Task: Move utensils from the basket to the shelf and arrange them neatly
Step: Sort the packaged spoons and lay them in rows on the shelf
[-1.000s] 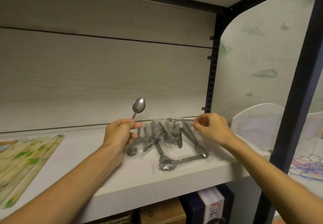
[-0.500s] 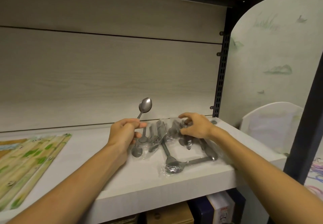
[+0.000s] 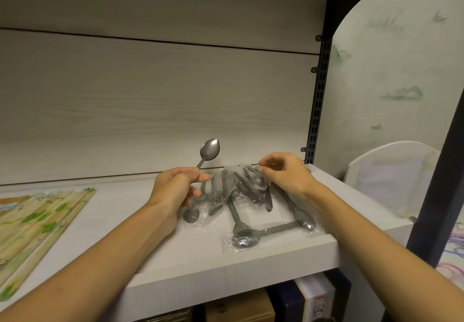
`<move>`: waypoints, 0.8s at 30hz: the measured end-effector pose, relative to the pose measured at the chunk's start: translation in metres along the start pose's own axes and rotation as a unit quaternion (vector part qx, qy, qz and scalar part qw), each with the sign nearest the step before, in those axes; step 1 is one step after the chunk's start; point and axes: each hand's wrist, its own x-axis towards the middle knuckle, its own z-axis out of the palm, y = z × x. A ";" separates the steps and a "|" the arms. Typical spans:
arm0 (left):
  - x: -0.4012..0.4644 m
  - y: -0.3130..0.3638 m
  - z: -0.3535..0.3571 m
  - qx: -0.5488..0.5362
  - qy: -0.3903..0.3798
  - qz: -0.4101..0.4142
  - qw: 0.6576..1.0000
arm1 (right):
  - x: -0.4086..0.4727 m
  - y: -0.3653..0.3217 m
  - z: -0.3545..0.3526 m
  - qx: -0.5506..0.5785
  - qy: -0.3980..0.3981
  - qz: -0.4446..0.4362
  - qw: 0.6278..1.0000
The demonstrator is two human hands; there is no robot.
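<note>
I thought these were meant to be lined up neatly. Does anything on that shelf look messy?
Yes. The grey metal spoons in clear plastic wrappers lie criss-crossed in a heap on the white shelf, pointing different ways. The left hand holds one unwrapped spoon upright.

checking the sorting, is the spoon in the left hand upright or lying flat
Upright: the spoon has its bowl above the left hand, clear of the shelf.
</note>
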 end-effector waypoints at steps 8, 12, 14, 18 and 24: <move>-0.004 0.001 -0.001 0.012 -0.006 0.002 1.000 | -0.001 0.004 -0.011 -0.233 -0.012 0.023 0.972; -0.005 0.001 -0.001 0.015 -0.008 0.001 1.000 | -0.004 0.001 -0.011 -0.233 -0.024 0.060 0.970; -0.005 0.000 0.000 0.016 -0.008 -0.001 1.000 | -0.006 0.002 -0.010 -0.241 -0.063 0.075 0.965; -0.005 0.000 0.000 0.024 -0.014 -0.021 0.999 | -0.010 0.000 -0.010 -0.200 -0.092 0.077 0.972; -0.007 0.000 0.000 0.026 -0.016 -0.039 0.999 | -0.011 -0.005 -0.007 -0.176 -0.127 0.074 0.973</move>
